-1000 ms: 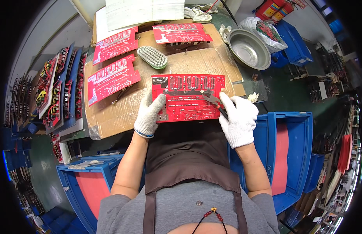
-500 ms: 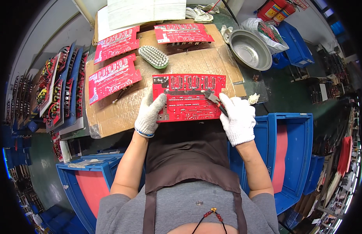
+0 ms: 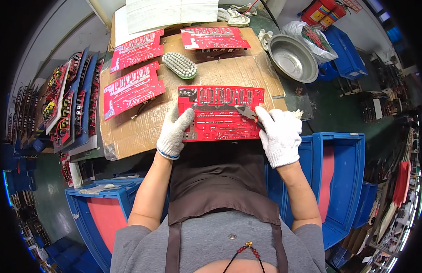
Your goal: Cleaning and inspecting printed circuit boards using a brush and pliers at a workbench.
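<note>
A red circuit board (image 3: 220,120) lies solder side up in front of me, at the near edge of the cardboard. Wearing a white glove, my left hand (image 3: 175,133) grips its left edge, thumb on top and fingers hidden beneath. My right hand (image 3: 280,136), gloved too, is closed round a pair of cutting pliers (image 3: 248,112). The pliers' metal jaws rest over the upper right part of the board; most of the handles are covered by the glove. Beyond the board lies a green brush (image 3: 179,66) with its pale bristles facing up.
More red boards (image 3: 133,91) lie at the left and back of the cardboard (image 3: 233,68). A metal bowl (image 3: 292,59) stands at the right. Upright boards (image 3: 70,100) crowd the left side. Blue crates (image 3: 342,182) flank me below the table.
My right hand has shifted slightly to the right and turned, now covering more of the pliers' handles. The left hand and the board are almost unmoved.
</note>
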Available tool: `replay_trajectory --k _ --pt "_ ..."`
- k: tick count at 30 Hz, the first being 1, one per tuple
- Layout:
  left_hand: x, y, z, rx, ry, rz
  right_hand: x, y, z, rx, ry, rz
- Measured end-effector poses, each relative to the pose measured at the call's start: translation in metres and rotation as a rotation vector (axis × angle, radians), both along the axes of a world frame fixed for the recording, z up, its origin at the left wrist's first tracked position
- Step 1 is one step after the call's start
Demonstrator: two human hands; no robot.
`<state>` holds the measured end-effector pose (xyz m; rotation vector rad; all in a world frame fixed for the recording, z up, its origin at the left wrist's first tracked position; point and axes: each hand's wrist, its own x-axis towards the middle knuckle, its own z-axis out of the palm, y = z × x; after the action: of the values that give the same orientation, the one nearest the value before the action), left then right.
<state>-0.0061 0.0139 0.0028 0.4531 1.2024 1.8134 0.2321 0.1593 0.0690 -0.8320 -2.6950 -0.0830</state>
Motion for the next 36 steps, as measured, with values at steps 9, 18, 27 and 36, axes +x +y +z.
replay_trajectory --k 9,18,27,36 --pt "-0.006 -0.003 -0.008 -0.038 0.037 -0.006 0.001 0.015 0.000 -0.116 -0.009 0.075" --pt "-0.003 -0.001 -0.006 -0.062 0.041 0.035 0.061 0.005 -0.032 -0.219 0.419 -0.356" --pt "-0.003 -0.002 -0.004 -0.034 -0.005 0.056 0.085 0.003 -0.029 -0.059 -0.158 -0.834" --pt "-0.001 0.001 -0.003 -0.023 0.018 0.030 0.090 0.008 -0.004 -0.363 -0.349 -0.715"
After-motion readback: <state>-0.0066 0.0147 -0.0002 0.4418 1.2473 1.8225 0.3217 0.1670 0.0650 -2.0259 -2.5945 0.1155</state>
